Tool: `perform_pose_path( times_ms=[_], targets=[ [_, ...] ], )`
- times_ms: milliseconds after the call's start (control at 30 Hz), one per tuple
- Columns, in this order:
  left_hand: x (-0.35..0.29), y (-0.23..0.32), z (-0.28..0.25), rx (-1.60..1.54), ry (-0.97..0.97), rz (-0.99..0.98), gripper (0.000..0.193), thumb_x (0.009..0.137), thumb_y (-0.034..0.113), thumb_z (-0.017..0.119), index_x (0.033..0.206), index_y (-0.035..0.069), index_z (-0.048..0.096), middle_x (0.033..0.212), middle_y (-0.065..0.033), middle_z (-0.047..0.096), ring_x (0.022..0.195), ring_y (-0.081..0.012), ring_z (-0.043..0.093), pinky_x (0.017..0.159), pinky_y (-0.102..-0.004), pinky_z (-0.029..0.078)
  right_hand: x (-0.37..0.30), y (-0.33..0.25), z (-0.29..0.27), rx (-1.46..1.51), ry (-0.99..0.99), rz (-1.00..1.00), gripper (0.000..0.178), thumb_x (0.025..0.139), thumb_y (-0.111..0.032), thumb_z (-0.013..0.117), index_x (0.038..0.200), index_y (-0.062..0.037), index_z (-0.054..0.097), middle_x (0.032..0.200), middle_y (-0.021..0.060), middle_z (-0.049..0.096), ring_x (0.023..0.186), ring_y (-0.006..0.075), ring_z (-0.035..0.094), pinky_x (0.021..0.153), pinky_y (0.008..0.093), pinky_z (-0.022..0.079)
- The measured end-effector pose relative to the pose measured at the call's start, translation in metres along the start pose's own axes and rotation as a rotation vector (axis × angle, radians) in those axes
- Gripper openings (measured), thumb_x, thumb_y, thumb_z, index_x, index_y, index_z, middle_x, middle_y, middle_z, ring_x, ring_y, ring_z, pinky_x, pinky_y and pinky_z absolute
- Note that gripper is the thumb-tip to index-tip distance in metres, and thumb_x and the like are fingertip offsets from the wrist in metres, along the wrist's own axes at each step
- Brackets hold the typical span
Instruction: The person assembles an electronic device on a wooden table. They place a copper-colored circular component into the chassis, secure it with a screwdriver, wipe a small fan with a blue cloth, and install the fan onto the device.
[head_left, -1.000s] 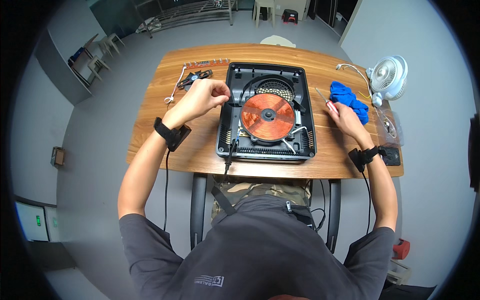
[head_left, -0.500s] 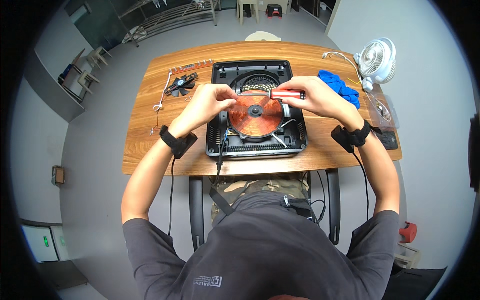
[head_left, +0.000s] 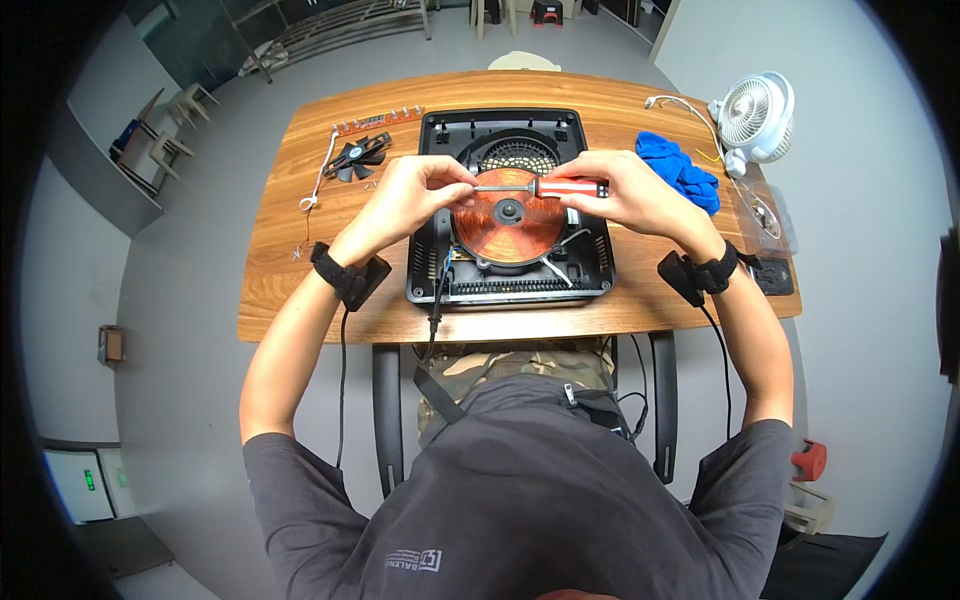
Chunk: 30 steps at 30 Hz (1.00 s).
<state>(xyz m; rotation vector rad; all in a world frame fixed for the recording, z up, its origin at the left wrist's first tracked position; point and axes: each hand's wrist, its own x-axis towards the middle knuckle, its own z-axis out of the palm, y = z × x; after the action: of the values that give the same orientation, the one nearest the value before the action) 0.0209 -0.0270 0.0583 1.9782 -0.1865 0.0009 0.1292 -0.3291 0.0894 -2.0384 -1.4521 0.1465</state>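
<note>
An opened induction cooker base (head_left: 425, 285), black and rectangular, lies on the table before me. Its round copper coil (head_left: 512, 235) faces up, with a dark hub at the centre. In my right hand (head_left: 630, 190) is a screwdriver (head_left: 568, 188) with a red and white handle, held level above the coil's far part, its shaft pointing left. My left hand (head_left: 420, 195) is closed in a pinch at the shaft's end. The fingers hide the tip, and anything small between them is too tiny to make out.
On the wooden table (head_left: 300, 270), a black fan (head_left: 358, 157), a strip board (head_left: 380, 122) and a white cable lie left of the cooker. To the right are a blue cloth (head_left: 678, 172), a white desk fan (head_left: 755, 115) and a clear plastic box (head_left: 770, 215). A power cord (head_left: 434, 318) hangs over the near edge.
The table and cooker sit slightly higher in the picture. Both hands keep nearly the same pose, with the screwdriver still level and its end at my left fingertips.
</note>
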Motion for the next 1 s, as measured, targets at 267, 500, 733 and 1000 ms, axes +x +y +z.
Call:
perform_pose_path(
  times_ms=[267,500,733,1000],
  targets=[
    [-0.001,-0.002,-0.003,-0.156,0.005,-0.042,0.013,0.099,0.003,0.066,0.108,-0.006,0.071,0.099,-0.0142,0.075,0.091,-0.0173,0.075,0.08,-0.0282,0.064,0.0,-0.002,0.0,-0.04,0.021,-0.023,0.033,0.091,-0.021,0.074,0.117,-0.002,0.071,0.105,0.0167,0.074,0.097,0.0337,0.07,0.085,0.0401,0.055],
    [0.0,-0.005,-0.003,-0.287,0.021,-0.179,0.019,0.1,0.009,0.068,0.111,-0.006,0.069,0.101,-0.0151,0.075,0.091,-0.0169,0.076,0.079,-0.0247,0.063,-0.001,0.005,0.002,-0.07,0.021,-0.046,0.031,0.093,-0.017,0.074,0.121,-0.0033,0.071,0.1,0.0128,0.071,0.087,0.0248,0.067,0.077,0.0345,0.053],
    [-0.003,0.001,-0.001,-0.316,0.021,-0.182,0.018,0.1,0.008,0.068,0.113,-0.005,0.069,0.103,-0.0155,0.075,0.093,-0.0173,0.076,0.082,-0.0248,0.063,0.0,0.004,0.003,-0.024,0.017,-0.034,0.034,0.094,-0.021,0.073,0.122,-0.0014,0.07,0.102,0.0121,0.072,0.089,0.0207,0.067,0.077,0.0327,0.053],
    [-0.006,-0.006,0.001,-0.346,-0.016,-0.129,0.018,0.098,0.006,0.069,0.111,-0.006,0.069,0.103,-0.0171,0.075,0.094,-0.0203,0.076,0.084,-0.0273,0.063,-0.001,-0.006,-0.003,0.301,-0.041,0.269,0.044,0.093,-0.038,0.076,0.113,0.0015,0.074,0.095,0.0085,0.074,0.088,0.0144,0.067,0.084,0.0319,0.053]
  ],
)
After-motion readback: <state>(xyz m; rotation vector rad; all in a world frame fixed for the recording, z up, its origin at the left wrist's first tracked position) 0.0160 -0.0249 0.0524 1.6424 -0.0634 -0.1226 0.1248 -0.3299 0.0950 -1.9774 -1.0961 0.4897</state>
